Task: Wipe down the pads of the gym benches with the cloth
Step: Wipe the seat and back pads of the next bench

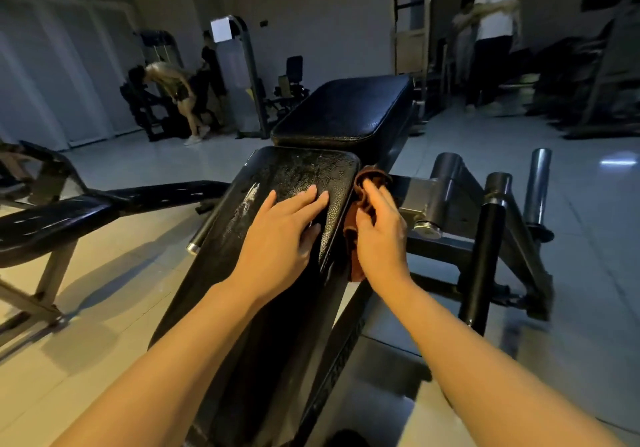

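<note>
A long black bench pad (pixel 298 176) runs away from me down the middle, its far end wet and streaked. Beyond it sits a second black pad (pixel 349 110), tilted up. My left hand (pixel 280 235) lies flat on the near pad with straight fingers spread. My right hand (pixel 379 235) grips a brown cloth (pixel 363 200) and presses it against the pad's right side edge. Part of the cloth hangs below my palm.
Metal frame posts and rollers (pixel 491 224) stand close on the right. Another black bench (pixel 52 224) is at the left. People stand by machines at the back left (pixel 176 89) and back right (pixel 491 30). Pale tiled floor surrounds the bench.
</note>
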Action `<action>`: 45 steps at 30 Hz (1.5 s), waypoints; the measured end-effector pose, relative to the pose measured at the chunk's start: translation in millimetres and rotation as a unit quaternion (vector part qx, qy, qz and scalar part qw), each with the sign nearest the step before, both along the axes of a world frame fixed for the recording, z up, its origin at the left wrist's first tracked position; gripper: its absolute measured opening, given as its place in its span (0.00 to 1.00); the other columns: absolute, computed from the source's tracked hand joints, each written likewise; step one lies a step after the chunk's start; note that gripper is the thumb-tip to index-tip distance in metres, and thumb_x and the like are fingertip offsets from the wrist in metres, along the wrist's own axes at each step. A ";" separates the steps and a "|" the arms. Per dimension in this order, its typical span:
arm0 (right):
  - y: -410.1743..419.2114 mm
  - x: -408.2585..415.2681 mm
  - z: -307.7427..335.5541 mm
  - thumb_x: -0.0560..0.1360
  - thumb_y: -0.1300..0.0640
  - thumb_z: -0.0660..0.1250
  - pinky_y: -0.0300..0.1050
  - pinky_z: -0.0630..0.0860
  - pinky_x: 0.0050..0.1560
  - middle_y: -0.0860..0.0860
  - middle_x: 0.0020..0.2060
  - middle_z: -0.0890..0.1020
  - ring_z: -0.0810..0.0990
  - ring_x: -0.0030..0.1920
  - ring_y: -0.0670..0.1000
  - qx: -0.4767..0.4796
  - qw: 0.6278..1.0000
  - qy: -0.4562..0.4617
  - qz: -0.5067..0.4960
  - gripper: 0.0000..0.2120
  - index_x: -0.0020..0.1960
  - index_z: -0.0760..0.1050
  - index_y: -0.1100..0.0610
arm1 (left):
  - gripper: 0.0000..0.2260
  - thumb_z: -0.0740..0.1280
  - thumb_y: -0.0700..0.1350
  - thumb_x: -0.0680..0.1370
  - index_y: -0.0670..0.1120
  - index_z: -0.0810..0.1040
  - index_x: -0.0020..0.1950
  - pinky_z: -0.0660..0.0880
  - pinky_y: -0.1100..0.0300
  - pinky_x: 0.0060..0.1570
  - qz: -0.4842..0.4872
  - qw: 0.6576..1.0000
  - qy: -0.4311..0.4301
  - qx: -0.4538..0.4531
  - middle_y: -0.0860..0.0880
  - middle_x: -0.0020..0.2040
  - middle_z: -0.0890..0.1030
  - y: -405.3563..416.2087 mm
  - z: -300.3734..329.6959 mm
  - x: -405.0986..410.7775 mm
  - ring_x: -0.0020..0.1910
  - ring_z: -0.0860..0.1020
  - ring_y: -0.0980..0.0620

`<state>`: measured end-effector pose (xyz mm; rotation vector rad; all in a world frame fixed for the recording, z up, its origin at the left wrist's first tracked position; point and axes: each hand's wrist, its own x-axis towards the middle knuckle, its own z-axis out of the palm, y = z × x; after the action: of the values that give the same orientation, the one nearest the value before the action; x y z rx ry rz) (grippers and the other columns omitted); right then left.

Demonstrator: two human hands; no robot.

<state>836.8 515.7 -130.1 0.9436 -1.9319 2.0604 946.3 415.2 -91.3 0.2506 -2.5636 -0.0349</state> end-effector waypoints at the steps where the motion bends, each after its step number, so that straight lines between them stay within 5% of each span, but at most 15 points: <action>1: 0.4 0.2 -0.6 0.79 0.68 0.58 0.36 0.68 0.68 0.46 0.68 0.71 0.69 0.66 0.43 0.002 1.000 -0.002 0.005 0.23 0.73 0.67 0.56 | 0.23 0.61 0.44 0.82 0.52 0.62 0.76 0.45 0.53 0.75 0.003 1.000 0.002 0.002 0.52 0.76 0.63 1.5 0.2 0.3 0.75 0.60 0.55; 6: 13.2 33.5 -36.0 0.80 0.67 0.57 0.44 0.70 0.69 0.43 0.71 0.65 0.66 0.71 0.46 0.018 0.996 -0.025 0.080 0.26 0.74 0.62 0.48 | 0.23 0.60 0.43 0.82 0.53 0.61 0.76 0.42 0.58 0.72 0.027 1.000 0.004 0.015 0.53 0.76 0.62 8.6 -0.3 0.3 0.75 0.59 0.56; 12: 3.6 -5.8 -6.0 0.79 0.69 0.57 0.36 0.66 0.65 0.52 0.72 0.67 0.67 0.69 0.47 0.053 0.998 0.020 0.022 0.25 0.74 0.65 0.56 | 0.22 0.59 0.40 0.82 0.52 0.64 0.75 0.50 0.58 0.73 0.068 0.996 0.025 0.044 0.52 0.76 0.63 23.8 -3.9 0.0 0.74 0.62 0.53; 16: 23.6 17.8 -37.1 0.79 0.70 0.57 0.41 0.64 0.70 0.53 0.73 0.66 0.65 0.72 0.50 0.097 0.990 0.051 0.086 0.25 0.75 0.64 0.57 | 0.21 0.60 0.39 0.81 0.51 0.66 0.74 0.52 0.59 0.72 0.102 0.991 0.053 0.071 0.52 0.75 0.65 39.8 -10.8 2.6 0.73 0.64 0.52; 21: 16.8 -11.3 -6.9 0.80 0.67 0.56 0.39 0.63 0.67 0.53 0.74 0.63 0.64 0.73 0.52 0.113 0.990 0.055 0.059 0.25 0.75 0.64 0.55 | 0.22 0.61 0.39 0.81 0.50 0.66 0.74 0.55 0.53 0.74 0.159 0.980 0.080 0.086 0.51 0.75 0.66 68.2 -26.2 11.7 0.73 0.64 0.51; 25: 32.7 16.6 -42.1 0.80 0.68 0.57 0.31 0.60 0.63 0.55 0.73 0.64 0.64 0.72 0.52 0.150 0.978 0.106 0.102 0.25 0.75 0.63 0.57 | 0.22 0.62 0.37 0.80 0.47 0.67 0.74 0.57 0.59 0.71 0.203 0.969 0.116 0.080 0.49 0.74 0.68 89.9 -43.5 15.5 0.72 0.65 0.51; 32: 22.2 -10.2 -31.7 0.78 0.70 0.58 0.38 0.61 0.69 0.59 0.72 0.64 0.62 0.73 0.54 0.080 0.982 0.146 0.094 0.23 0.73 0.65 0.61 | 0.22 0.62 0.39 0.80 0.46 0.66 0.74 0.55 0.53 0.73 0.223 0.961 0.156 0.053 0.48 0.74 0.67 93.9 -68.8 8.8 0.73 0.64 0.51; 36: 28.5 9.1 -59.7 0.78 0.69 0.58 0.30 0.62 0.67 0.59 0.70 0.67 0.64 0.71 0.50 0.083 0.970 0.196 0.116 0.22 0.72 0.65 0.62 | 0.23 0.62 0.39 0.80 0.45 0.64 0.75 0.54 0.50 0.75 0.230 0.954 0.183 0.056 0.47 0.75 0.66 97.3 -83.5 6.8 0.74 0.62 0.51; 39: 20.9 -6.3 -44.3 0.79 0.70 0.57 0.20 0.57 0.64 0.57 0.75 0.61 0.60 0.74 0.49 0.064 0.977 0.144 0.144 0.25 0.74 0.63 0.59 | 0.21 0.60 0.40 0.80 0.45 0.66 0.74 0.53 0.50 0.75 0.229 0.951 0.198 0.058 0.47 0.74 0.68 98.7 -86.8 12.6 0.73 0.64 0.51; 42: 17.6 -10.5 -40.3 0.78 0.70 0.58 0.40 0.63 0.72 0.57 0.76 0.58 0.59 0.76 0.53 0.070 0.979 0.133 0.138 0.26 0.75 0.62 0.59 | 0.20 0.56 0.42 0.80 0.44 0.69 0.72 0.53 0.51 0.74 0.226 0.947 0.216 0.070 0.47 0.71 0.72 98.2 -90.2 24.1 0.71 0.67 0.51; 45: 20.9 16.9 -70.2 0.78 0.69 0.59 0.54 0.70 0.68 0.58 0.72 0.64 0.65 0.72 0.57 0.077 0.971 0.192 0.117 0.23 0.72 0.66 0.61 | 0.21 0.54 0.43 0.79 0.44 0.71 0.71 0.54 0.51 0.74 0.221 0.947 0.221 0.076 0.47 0.70 0.73 96.8 -91.3 29.9 0.70 0.68 0.51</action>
<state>853.7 536.6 -200.3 1.5417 -1.8608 1.6829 976.2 512.1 -182.6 0.7788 -2.0128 -0.1074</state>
